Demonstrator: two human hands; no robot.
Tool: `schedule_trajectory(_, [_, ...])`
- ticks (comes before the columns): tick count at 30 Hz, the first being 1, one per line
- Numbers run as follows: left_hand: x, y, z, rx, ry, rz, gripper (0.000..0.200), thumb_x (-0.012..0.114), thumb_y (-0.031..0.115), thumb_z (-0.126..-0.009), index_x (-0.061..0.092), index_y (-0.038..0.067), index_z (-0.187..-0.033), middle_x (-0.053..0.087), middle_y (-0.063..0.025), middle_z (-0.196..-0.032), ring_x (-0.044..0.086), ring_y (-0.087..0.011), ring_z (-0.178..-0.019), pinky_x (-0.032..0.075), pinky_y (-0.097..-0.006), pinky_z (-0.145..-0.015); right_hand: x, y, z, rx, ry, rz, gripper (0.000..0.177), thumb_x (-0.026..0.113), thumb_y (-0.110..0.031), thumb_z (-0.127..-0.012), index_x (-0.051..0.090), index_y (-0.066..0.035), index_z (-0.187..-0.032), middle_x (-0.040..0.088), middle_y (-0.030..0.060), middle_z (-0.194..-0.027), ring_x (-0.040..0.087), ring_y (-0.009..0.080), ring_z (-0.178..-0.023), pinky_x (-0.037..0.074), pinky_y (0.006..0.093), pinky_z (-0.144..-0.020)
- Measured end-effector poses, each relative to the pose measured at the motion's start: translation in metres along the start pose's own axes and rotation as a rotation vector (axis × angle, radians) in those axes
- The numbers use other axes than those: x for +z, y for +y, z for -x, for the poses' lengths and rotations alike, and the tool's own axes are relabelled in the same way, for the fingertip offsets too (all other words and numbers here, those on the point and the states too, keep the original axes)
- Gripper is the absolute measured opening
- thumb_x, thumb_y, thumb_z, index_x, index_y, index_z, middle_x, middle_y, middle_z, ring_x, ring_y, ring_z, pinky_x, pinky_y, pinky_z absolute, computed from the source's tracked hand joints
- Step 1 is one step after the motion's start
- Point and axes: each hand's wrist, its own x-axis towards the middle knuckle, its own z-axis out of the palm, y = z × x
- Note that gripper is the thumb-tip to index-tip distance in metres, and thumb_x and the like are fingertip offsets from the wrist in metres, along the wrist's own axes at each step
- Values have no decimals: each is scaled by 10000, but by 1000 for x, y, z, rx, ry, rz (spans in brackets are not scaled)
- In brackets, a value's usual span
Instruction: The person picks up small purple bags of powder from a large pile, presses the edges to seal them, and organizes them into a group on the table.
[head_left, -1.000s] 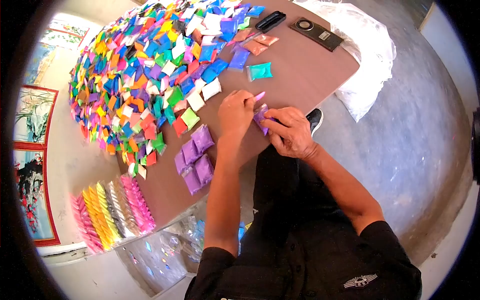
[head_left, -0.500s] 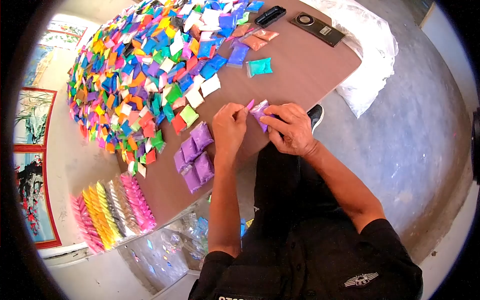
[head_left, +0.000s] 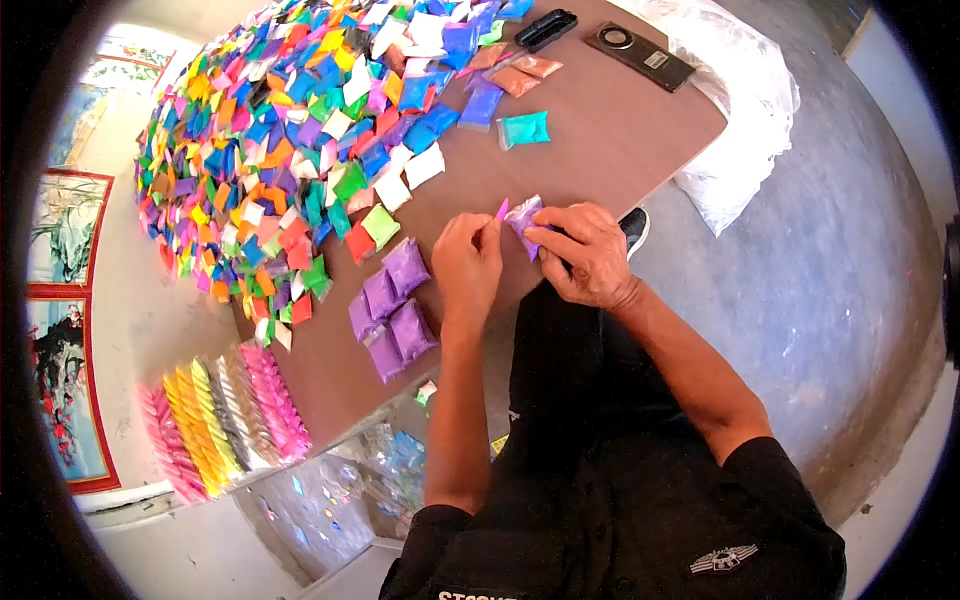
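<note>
My right hand [head_left: 590, 255] grips a small clear bag of purple filling [head_left: 523, 222] near the table's front edge. Close by on the left, my left hand [head_left: 468, 265] is closed on a slim pink pointed plastic piece [head_left: 502, 210], whose tip sticks up beside the bag. How the rest of that piece sits in the fingers is hidden. Several matching purple packets [head_left: 405, 267] lie in two rows on the table, just left of my left wrist.
A large heap of multicoloured packets [head_left: 290, 150] covers the brown table's [head_left: 610, 140] left side. Rows of packets [head_left: 235, 420] line its left end. A teal packet [head_left: 525, 130], black tray [head_left: 545, 30], dark phone-like device [head_left: 640, 57] and white plastic bag [head_left: 740, 130] are farther back.
Both hands keep their grips, with the purple bag and pink piece still side by side. The left hand has moved slightly right and down; the view has shifted a little.
</note>
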Motion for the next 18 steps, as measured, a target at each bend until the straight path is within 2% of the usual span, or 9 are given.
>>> schedule_trajectory(5, [3, 23, 21, -46, -10, 103, 111, 697, 96, -903, 673, -10, -885, 661, -140, -803, 631, -260, -692, 497, -347, -670, 3, 2, 2, 45, 22, -46, 309, 735, -80, -747, 704, -92, -1054, 693, 71, -1104, 666, 288, -937, 523, 435, -883])
schedule_trajectory(9, [6, 6, 19, -19, 35, -1, 110, 697, 95, -910, 676, -11, -893, 654, -130, -790, 614, -215, -677, 490, -321, -663, 5, 3, 3, 33, 12, -28, 299, 738, -76, -742, 706, -92, -1039, 696, 67, -1095, 671, 279, -940, 524, 429, -889])
schedule_trajectory(13, [3, 3, 12, 8, 29, 10, 106, 694, 92, -912, 678, -11, -896, 652, -128, -792, 612, -210, -686, 487, -324, -661, 3, 1, 1, 26, 5, -26, 273, 741, -71, -736, 711, -90, -1007, 698, 59, -1083, 672, 276, -925, 525, 429, -883])
schedule_trajectory(15, [-2, 12, 14, -101, 9, 100, 92, 690, 80, -905, 676, -9, -889, 654, -136, -794, 619, -238, -692, 489, -343, -658, 2, 1, 1, 32, 9, -17, 267, 741, -68, -734, 713, -90, -998, 698, 56, -1079, 672, 274, -921, 525, 428, -878])
schedule_trajectory(16, [-4, 19, 17, -102, 0, 102, 92, 690, 80, -905, 676, -9, -889, 654, -136, -794, 619, -238, -692, 489, -343, -658, 1, 1, 0, 21, 29, -24, 267, 743, -67, -731, 713, -92, -996, 698, 55, -1075, 673, 273, -914, 526, 424, -866])
schedule_trajectory(18, [-6, 31, 20, -53, -45, 92, 89, 683, 87, -909, 659, 4, -888, 654, -163, -812, 643, -323, -721, 505, -385, -652, 1, 1, 0, 6, 44, -35, 267, 744, -65, -729, 713, -95, -993, 698, 54, -1071, 673, 273, -907, 528, 420, -854])
